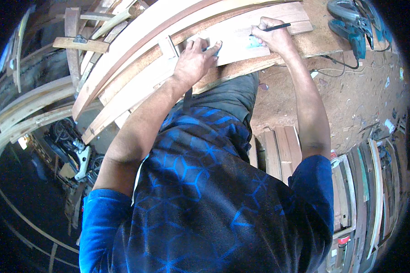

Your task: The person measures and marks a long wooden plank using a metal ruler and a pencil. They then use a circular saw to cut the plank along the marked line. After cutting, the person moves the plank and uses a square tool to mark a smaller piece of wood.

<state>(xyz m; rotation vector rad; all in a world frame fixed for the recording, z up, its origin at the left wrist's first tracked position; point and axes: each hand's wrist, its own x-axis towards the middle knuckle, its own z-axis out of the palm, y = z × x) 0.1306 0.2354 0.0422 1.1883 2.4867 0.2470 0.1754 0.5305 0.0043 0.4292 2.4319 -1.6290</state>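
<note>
My right hand (269, 37) grips a slim black pen (278, 27), its tip end hidden by the fingers, over a pale wooden board (239, 27). A light-blue patch (255, 42) shows on the board just below that hand; I cannot tell what it is. Pressed on the same board, my left hand (196, 59) has its fingers apart and thumb stretched to the right. A bit of blue shows between thumb and fingers, too small to name. Beside its fingertips lies a small square-edged piece (169, 47), pale with a dark edge.
Long curved wooden strips (136, 52) lie along the bench's left. A teal power saw (351, 27) with a cord stands at the far right of the bench (323, 38). Planks (281, 150) and more stacked timber (364, 191) lie lower right. Scraps litter the floor (351, 91).
</note>
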